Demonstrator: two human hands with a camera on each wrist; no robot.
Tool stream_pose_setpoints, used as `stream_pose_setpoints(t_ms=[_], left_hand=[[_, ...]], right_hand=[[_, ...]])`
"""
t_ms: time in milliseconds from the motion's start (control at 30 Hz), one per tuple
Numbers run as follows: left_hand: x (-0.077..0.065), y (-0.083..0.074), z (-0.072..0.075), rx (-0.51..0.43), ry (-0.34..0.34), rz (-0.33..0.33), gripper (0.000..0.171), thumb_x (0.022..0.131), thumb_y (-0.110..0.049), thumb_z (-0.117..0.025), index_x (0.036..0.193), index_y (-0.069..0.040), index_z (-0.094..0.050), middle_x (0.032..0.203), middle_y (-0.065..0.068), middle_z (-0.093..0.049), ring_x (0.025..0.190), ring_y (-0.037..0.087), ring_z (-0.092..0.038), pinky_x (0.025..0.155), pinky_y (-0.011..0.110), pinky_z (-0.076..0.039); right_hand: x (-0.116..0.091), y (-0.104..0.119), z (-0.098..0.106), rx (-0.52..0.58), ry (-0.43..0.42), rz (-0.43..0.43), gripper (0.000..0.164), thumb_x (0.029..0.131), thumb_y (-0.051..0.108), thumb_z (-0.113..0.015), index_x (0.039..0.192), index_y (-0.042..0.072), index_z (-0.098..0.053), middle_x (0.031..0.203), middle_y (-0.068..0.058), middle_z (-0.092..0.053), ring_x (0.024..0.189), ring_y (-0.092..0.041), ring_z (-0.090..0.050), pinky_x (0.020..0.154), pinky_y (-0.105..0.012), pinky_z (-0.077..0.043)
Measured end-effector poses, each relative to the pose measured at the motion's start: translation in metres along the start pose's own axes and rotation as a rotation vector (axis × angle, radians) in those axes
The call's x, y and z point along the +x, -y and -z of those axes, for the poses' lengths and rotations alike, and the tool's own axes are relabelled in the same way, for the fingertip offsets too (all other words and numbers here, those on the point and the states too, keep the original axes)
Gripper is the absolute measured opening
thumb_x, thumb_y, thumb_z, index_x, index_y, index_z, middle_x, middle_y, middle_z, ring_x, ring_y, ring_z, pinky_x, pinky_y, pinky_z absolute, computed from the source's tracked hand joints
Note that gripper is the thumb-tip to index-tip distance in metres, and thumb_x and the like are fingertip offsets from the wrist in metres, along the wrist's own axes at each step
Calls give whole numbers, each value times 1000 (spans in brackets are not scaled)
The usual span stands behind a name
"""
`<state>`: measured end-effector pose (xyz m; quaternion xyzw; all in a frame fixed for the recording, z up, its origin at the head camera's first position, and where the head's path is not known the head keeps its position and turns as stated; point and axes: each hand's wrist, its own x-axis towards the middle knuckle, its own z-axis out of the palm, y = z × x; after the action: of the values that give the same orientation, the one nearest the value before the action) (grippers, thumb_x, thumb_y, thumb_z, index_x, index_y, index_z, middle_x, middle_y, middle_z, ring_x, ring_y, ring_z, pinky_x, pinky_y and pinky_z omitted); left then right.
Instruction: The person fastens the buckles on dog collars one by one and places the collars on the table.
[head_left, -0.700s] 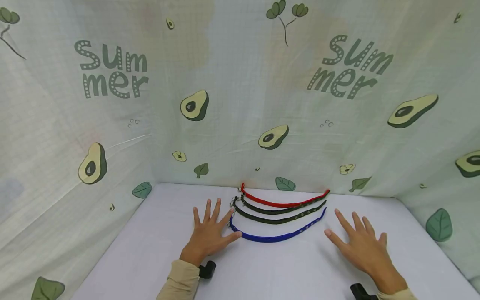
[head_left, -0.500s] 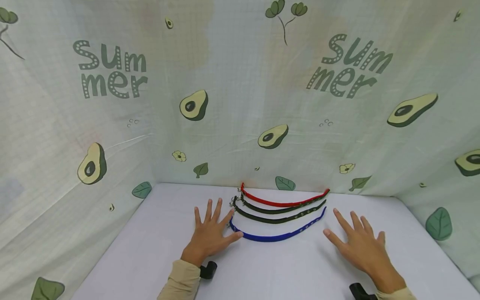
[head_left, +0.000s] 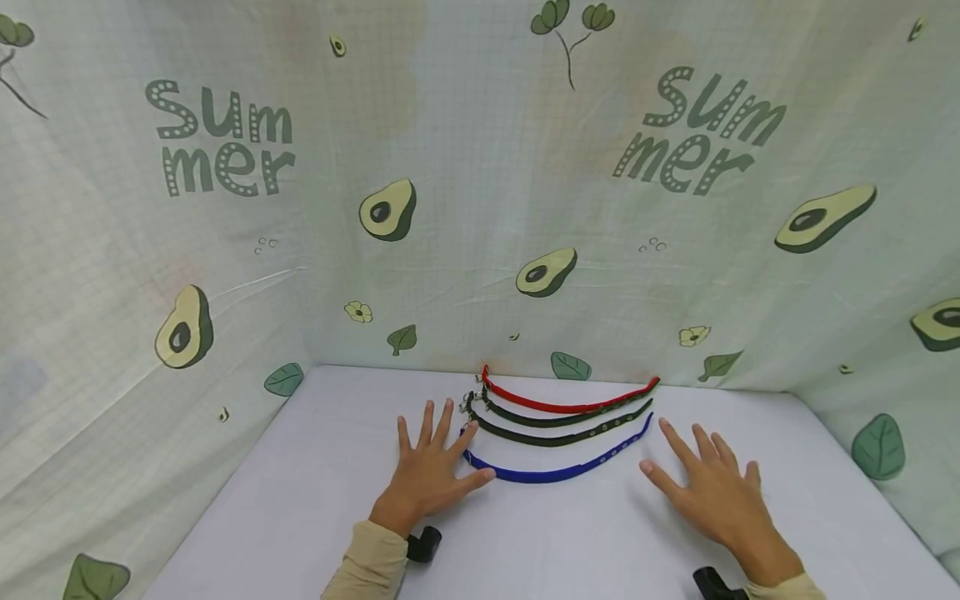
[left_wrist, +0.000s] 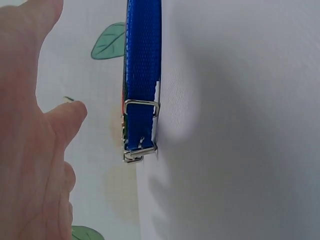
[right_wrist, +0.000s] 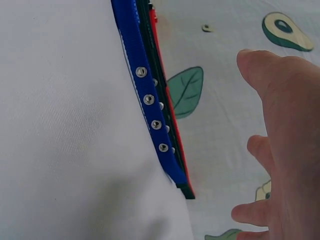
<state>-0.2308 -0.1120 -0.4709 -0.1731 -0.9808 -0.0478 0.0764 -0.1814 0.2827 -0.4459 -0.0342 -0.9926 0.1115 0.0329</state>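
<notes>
Several strap collars lie curved, one behind another, on the white table in the head view. Nearest is the blue collar (head_left: 536,477); behind it are two dark green collars (head_left: 555,442), then a red collar (head_left: 555,408). My left hand (head_left: 426,475) is spread above the buckle ends, its thumb overlapping the blue collar in the head view. The left wrist view shows a gap between that hand and the blue collar's metal buckle (left_wrist: 140,151). My right hand (head_left: 708,496), fingers spread, hovers right of the tips. Metal eyelets (right_wrist: 156,124) line the blue strap in the right wrist view.
A pale printed cloth (head_left: 465,167) with avocados and lettering hangs behind the white table (head_left: 562,542) and at both sides. The red collar lies close to the table's back edge. Each wrist wears a black camera mount (head_left: 424,544).
My left hand has shifted a little to the right, and my right hand slightly to the left, so they are closer together. The collars have not moved.
</notes>
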Motion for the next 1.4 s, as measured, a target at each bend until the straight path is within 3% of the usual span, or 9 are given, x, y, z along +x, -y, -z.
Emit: stream_pose_setpoints(t_ms=[300, 533, 767, 1133, 1400], left_hand=[[1, -7, -2, -22, 4, 1, 90, 84, -89, -29, 153, -33, -42, 166, 12, -12, 151, 42, 0, 108, 76, 3], [4, -19, -5, -104, -47, 38, 86, 88, -83, -34, 149, -26, -51, 162, 14, -27, 150, 42, -15, 108, 77, -4], [7, -29, -5, -217, -122, 74, 79, 91, -78, -40, 139, -18, -61, 152, 15, -43, 143, 39, -32, 107, 76, -10], [10, -37, -7, -266, -168, 131, 67, 94, -68, -50, 132, -15, -65, 140, 15, -53, 134, 34, -43, 107, 73, -19], [13, -40, -9, -227, -304, 170, 45, 93, -47, -66, 117, -9, -72, 122, 14, -64, 119, 33, -57, 101, 59, -41]], right_hand=[[0, 4, -5, 10, -23, 24, 93, 90, 79, -43, 156, 14, -34, 149, -40, -28, 134, -62, -21, 97, -85, -9], [7, 8, -13, 43, -65, 82, 89, 93, 76, -38, 155, 12, -37, 141, -39, -43, 122, -61, -43, 88, -76, -37], [22, 18, -15, 133, 5, 18, 91, 94, 76, -37, 155, 9, -35, 133, -35, -51, 117, -52, -53, 79, -67, -48], [32, 23, -21, 240, 5, -32, 92, 93, 77, -38, 147, 4, -46, 116, -22, -66, 104, -42, -62, 76, -59, -50], [35, 21, -25, 345, -6, -66, 78, 97, 65, -47, 144, 2, -49, 115, -20, -68, 103, -41, -63, 79, -57, -49]])
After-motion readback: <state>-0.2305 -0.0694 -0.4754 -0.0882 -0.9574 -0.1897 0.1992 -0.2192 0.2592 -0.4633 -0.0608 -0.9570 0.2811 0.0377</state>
